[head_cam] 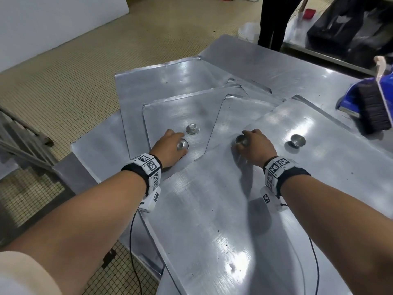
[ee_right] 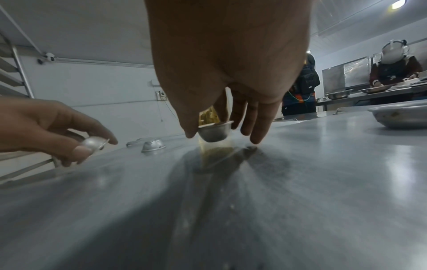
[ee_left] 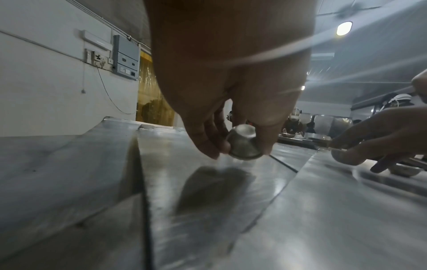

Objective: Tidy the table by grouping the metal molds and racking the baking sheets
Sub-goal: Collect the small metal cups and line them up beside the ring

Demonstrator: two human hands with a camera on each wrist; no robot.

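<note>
Several flat baking sheets [head_cam: 212,209] lie overlapped on a steel table [head_cam: 244,52]. My left hand [head_cam: 170,149] pinches a small upturned metal mold [head_cam: 182,144] [ee_left: 243,145] between thumb and fingers, just above a sheet. My right hand [head_cam: 254,145] pinches another small mold [head_cam: 241,140] [ee_right: 215,132], mouth up, held by its rim. A third mold [head_cam: 192,129] [ee_right: 153,145] sits upside down beyond the left hand. A fourth mold [head_cam: 298,140] rests on the near sheet to the right of my right hand.
A blue dustpan with a black brush [head_cam: 370,105] lies at the table's right edge. A metal rack [head_cam: 21,143] stands left of the table. A person's dark legs [head_cam: 274,22] stand beyond the far edge. A metal dish [ee_right: 402,117] sits at the right.
</note>
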